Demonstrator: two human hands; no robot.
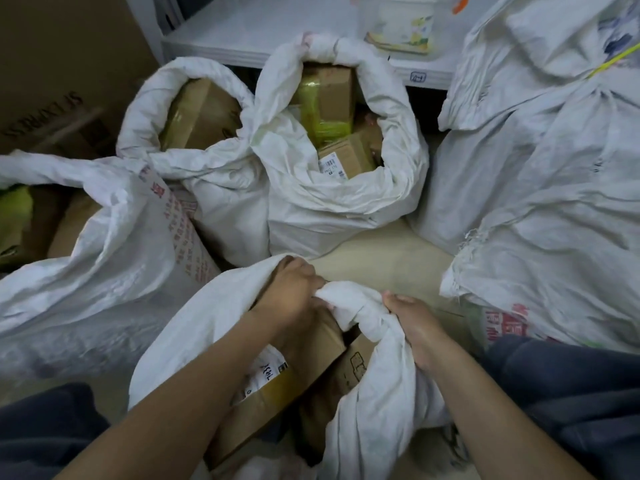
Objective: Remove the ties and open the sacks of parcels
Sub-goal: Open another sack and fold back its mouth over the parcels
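Observation:
A white woven sack (194, 327) stands between my knees with its mouth open and cardboard parcels (277, 382) showing inside. My left hand (291, 292) grips the rolled far rim of this sack from inside the mouth. My right hand (415, 323) grips the same rim on its right side, where the cloth is bunched into a thick roll. At the far right a closed sack (554, 168) is bound at its neck by a yellow-green tie (613, 62).
Three more open sacks hold parcels: one at the left (114, 244), one at the back left (207, 161), one at the back centre (346, 202). A white shelf (277, 32) runs behind them. A big cardboard box (59, 74) stands at the back left. Bare floor (388, 258) lies ahead.

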